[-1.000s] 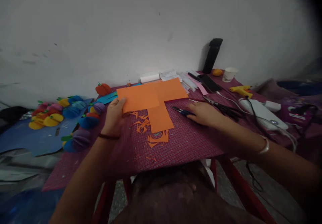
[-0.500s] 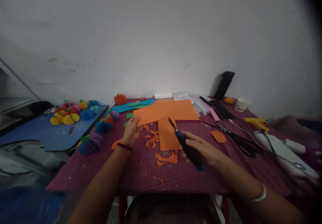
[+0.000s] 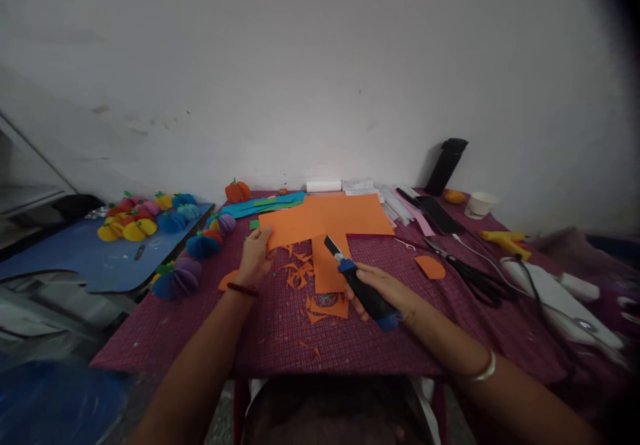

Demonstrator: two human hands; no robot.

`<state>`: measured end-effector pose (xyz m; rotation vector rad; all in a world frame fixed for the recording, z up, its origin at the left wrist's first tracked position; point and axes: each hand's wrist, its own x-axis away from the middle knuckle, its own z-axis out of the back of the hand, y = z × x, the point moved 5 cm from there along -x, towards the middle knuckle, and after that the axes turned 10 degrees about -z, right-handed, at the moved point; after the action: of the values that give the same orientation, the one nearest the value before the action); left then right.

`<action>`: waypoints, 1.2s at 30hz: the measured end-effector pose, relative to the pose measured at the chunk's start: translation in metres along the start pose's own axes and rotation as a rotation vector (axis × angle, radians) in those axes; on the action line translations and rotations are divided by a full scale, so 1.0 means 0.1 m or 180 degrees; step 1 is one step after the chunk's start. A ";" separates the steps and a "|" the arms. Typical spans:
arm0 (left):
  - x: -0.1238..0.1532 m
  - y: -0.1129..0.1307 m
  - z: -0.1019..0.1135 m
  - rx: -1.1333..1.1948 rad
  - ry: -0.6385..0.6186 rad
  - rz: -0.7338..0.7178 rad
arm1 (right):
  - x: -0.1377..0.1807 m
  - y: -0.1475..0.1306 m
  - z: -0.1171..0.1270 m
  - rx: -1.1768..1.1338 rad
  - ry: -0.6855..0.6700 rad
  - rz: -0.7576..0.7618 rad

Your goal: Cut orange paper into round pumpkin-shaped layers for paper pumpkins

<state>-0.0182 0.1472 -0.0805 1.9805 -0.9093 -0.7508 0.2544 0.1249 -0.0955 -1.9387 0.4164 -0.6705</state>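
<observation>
My left hand [image 3: 256, 257] pinches the left end of a sheet of orange paper [image 3: 287, 226] between thumb and fingers. In my right hand [image 3: 385, 290] is a utility knife [image 3: 370, 292] with a black and blue handle. Its bare blade points up and left, over an orange paper strip [image 3: 327, 265] on the table; whether it touches I cannot tell. A wider orange sheet [image 3: 363, 213] lies behind. Curled orange offcuts [image 3: 327, 309] are scattered between my hands, and a half-round orange piece [image 3: 430, 267] rests to the right.
Several folded paper pumpkins [image 3: 177, 280] stand at the left, more on a blue board [image 3: 90, 258]. At the right are black scissors [image 3: 475, 278], a phone [image 3: 440, 216], a paper cup [image 3: 481, 205], a yellow glue gun [image 3: 505, 240] and a white power strip [image 3: 560, 305]. A wall rises behind.
My right hand has brought the knife left, its blade now showing its flat side. My left hand has shifted slightly left with the orange sheet, and the view has moved a little.
</observation>
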 end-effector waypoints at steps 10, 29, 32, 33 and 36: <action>0.02 0.00 -0.02 -0.0021 -0.0065 0.0011 | 0.03 -0.04 -0.03 0.0175 0.0008 0.0026; 0.22 -0.09 -0.24 0.0080 -0.0278 -0.0070 | -0.01 -0.02 0.03 -0.0032 0.0218 0.0048; 0.20 -0.10 -0.23 0.0082 -0.0326 -0.0050 | 0.00 -0.04 0.03 0.0019 0.0108 0.0167; 0.18 -0.10 -0.21 0.0069 -0.0330 -0.0040 | 0.01 -0.04 0.03 0.0061 0.0072 0.0199; 0.13 -0.10 -0.16 0.0034 -0.0353 -0.0031 | 0.03 -0.03 0.02 0.0101 0.0021 0.0239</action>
<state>0.0046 0.1480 -0.0837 1.9696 -0.9709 -0.8701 0.2581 0.1255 -0.0925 -1.8820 0.4776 -0.6316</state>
